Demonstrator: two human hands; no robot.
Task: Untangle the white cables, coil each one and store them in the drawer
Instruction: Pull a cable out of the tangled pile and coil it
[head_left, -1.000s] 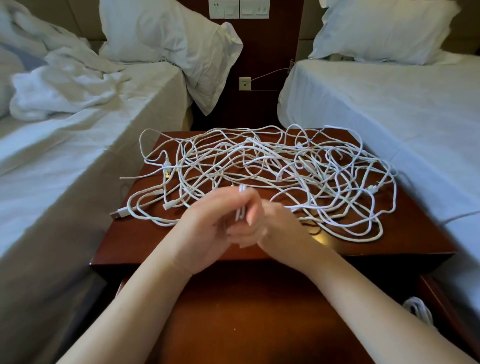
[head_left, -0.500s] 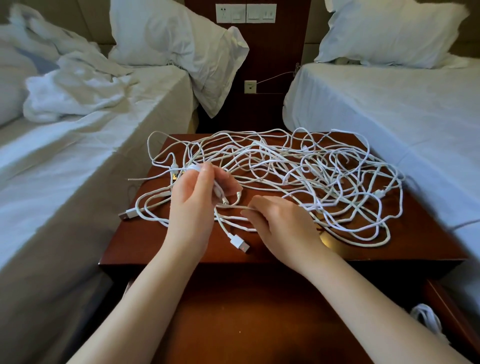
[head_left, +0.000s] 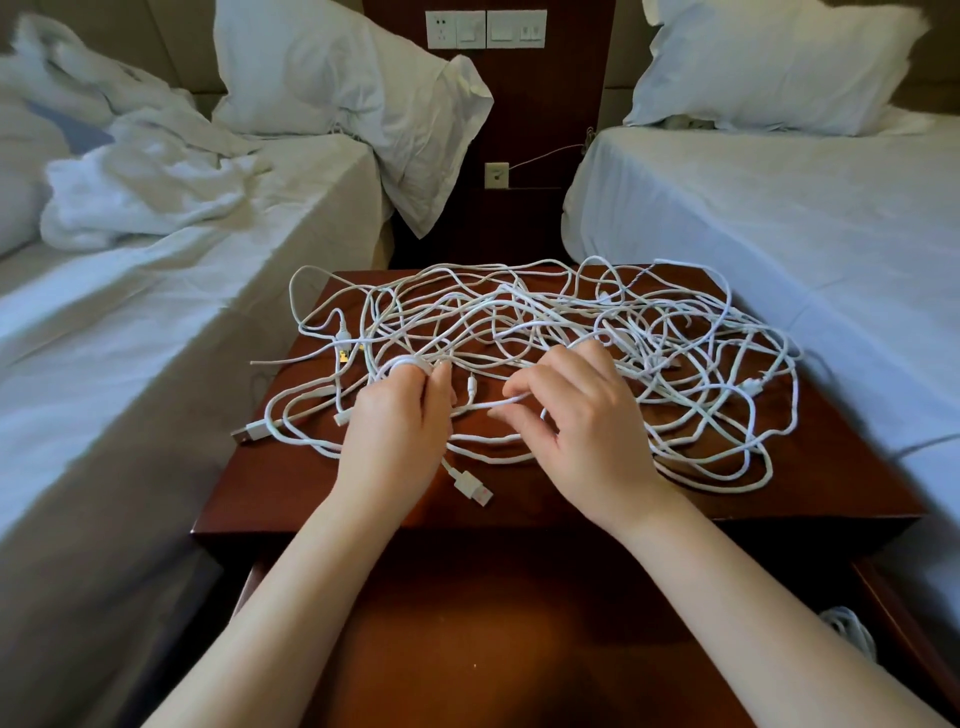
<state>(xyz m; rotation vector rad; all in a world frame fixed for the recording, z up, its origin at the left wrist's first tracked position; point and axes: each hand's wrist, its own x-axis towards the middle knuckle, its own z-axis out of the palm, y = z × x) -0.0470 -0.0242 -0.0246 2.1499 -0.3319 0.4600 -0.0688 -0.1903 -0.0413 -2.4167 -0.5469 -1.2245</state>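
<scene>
Both grips clamped on one strand (head_left: 498, 404) at the tangle's near edge.
Left hand (head_left: 400, 434) holds a small coil (head_left: 410, 365); right hand (head_left: 589, 436) pinches the strand beside it. White cables (head_left: 597, 317) reach the surface's (head_left: 270, 499) left, far and right edges; open drawer (head_left: 467, 649) near.

"How many cables (head_left: 623, 322) are in the heap?"
"I can't tell; the strands cross too thickly to count. My left hand (head_left: 395, 431) covers part of the loop (head_left: 410, 365) it holds."
"And the drawer (head_left: 493, 649)?"
"Its front runs off the bottom edge, and my right forearm (head_left: 727, 613) hides most of the coil (head_left: 844, 623) inside."
</scene>
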